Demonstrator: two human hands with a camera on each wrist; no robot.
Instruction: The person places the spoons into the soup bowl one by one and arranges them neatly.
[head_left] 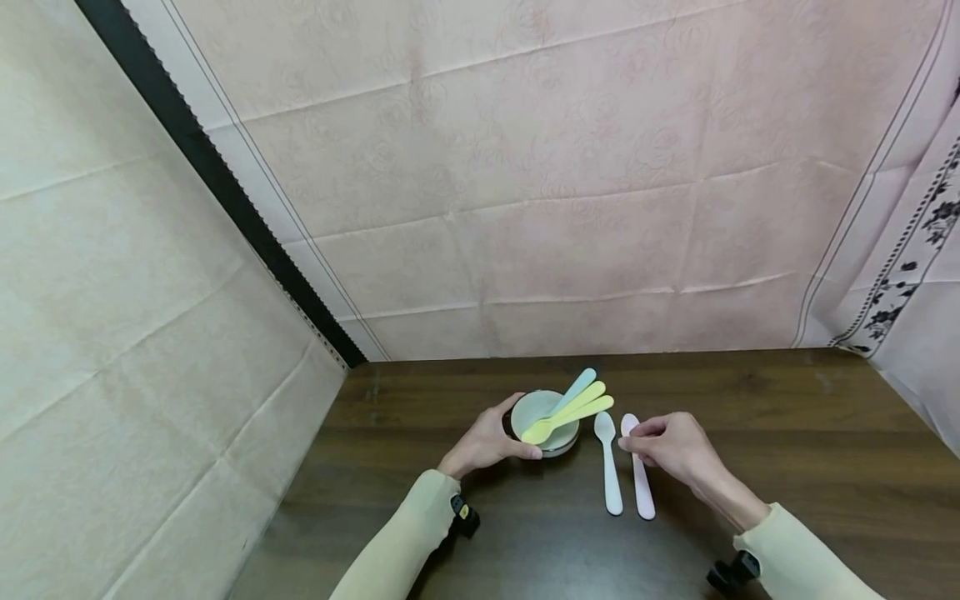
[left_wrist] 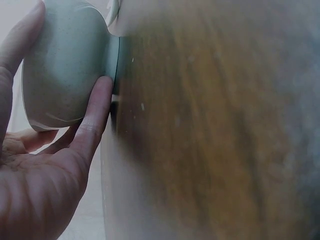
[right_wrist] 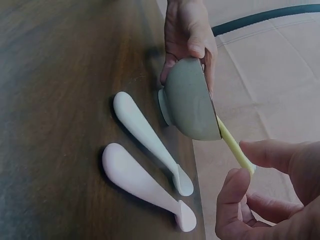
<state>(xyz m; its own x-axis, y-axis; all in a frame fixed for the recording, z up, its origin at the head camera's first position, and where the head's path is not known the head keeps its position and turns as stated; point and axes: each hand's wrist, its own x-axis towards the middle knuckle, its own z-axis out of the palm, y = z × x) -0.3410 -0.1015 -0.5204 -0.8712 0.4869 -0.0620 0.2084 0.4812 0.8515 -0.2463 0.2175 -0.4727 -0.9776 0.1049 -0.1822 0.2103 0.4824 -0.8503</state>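
Observation:
My left hand (head_left: 491,437) grips a pale green bowl (left_wrist: 65,65) by its side, thumb and fingers spread round the wall. In the head view, a light blue spoon (head_left: 581,383) and two yellow spoons (head_left: 592,408) lie in the bowl, handles leaning out over the right rim. My right hand (head_left: 675,450) hovers at the head end of a pink spoon (head_left: 642,492), thumb and index finger parted. In the right wrist view, a yellow handle overlaps that gap, though the head view shows it apart from the fingers. A pale mint-white spoon (head_left: 611,483) lies left of the pink one.
Everything stands on a dark brown wooden table (head_left: 810,467). A pale cloth (head_left: 570,208) hangs behind its far edge, and another cloth (head_left: 135,375) hangs on the left. Black devices are strapped on both wrists.

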